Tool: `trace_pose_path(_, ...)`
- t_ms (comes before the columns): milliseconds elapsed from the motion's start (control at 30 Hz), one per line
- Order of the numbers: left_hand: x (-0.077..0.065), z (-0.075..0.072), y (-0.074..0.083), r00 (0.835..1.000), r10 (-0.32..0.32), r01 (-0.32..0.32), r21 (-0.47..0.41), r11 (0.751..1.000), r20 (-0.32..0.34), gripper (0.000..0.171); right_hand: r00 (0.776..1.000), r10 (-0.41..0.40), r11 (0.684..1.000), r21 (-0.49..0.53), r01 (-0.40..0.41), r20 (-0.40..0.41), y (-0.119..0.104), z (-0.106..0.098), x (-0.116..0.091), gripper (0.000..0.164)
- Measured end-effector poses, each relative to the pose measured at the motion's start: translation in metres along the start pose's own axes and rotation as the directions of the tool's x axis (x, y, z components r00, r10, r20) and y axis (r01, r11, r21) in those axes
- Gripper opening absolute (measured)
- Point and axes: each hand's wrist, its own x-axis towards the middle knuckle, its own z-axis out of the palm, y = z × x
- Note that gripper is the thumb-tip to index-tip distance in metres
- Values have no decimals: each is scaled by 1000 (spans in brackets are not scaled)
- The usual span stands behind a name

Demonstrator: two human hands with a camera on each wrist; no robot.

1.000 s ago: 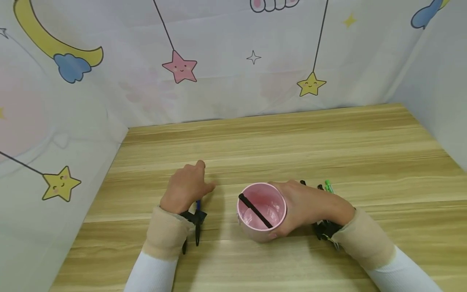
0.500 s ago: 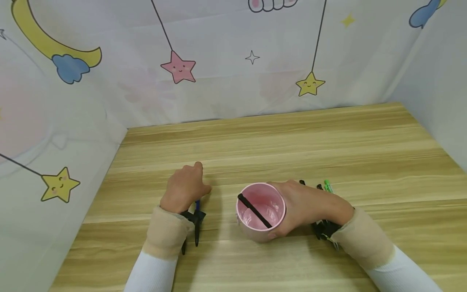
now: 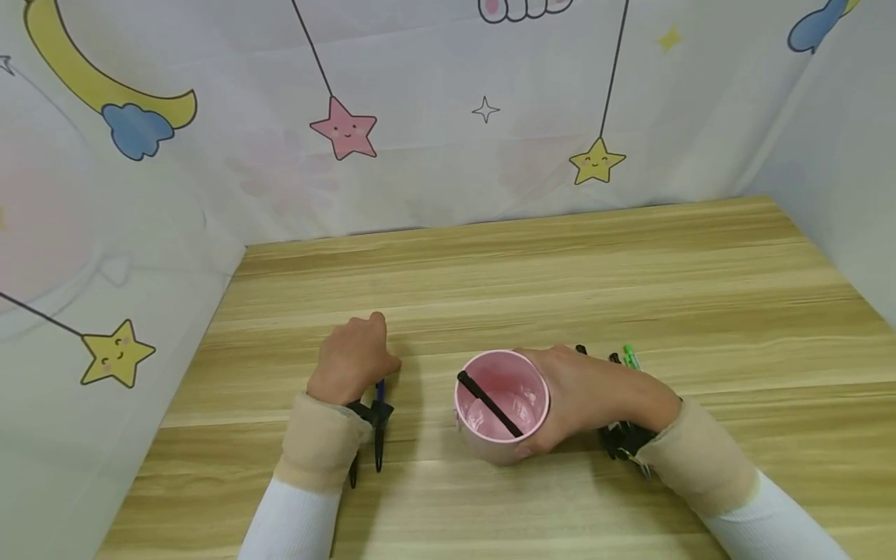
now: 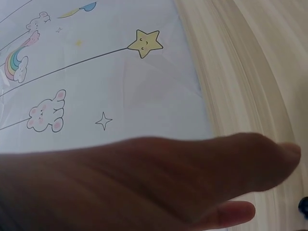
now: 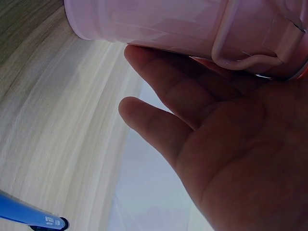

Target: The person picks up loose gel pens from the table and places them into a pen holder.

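Note:
My right hand [image 3: 570, 397] grips a pink cup [image 3: 483, 449] from its right side. The right wrist view shows fingers against the cup's wall [image 5: 159, 24], near a pink handle [image 5: 245, 62]; the little finger stands off it. Slanted inside the cup leans a black pen [image 3: 490, 404]. To the left, my left hand [image 3: 352, 359] hovers low over the table with nothing visible in it. Its index finger [image 4: 250, 159] is fairly straight in the left wrist view. A blue pen [image 3: 380, 390] lies just below the thumb, partly hidden by the hand and wrist strap.
Black pen ends [image 3: 581, 350] and a green pen [image 3: 631, 358] show beyond my right wrist, partly covered by it. Slim black tips [image 3: 379, 451] show beside my left wrist. Behind the wooden table [image 3: 518, 272] hangs a printed cloth [image 3: 434, 171].
My left thumb and index finger have drawn slightly back and to the left, and the thumb sits closer to the hand. The right hand and cup have stayed put.

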Motion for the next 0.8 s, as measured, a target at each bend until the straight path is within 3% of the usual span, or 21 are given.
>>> trace_pose_path(333,4,4,1,999,-19,17,46,999,40,27,1000,8,1000,1,-8,3,0,0,-1,82)
trace_pose_path(533,4,6,2,999,-11,9,39,999,53,13,1000,8,1000,5,-8,1,-1,-1,-1,83)
trace_pose_path(800,6,9,3,998,3,-6,41,999,66,12,1000,12,1000,15,-12,3,-1,-1,-1,82)
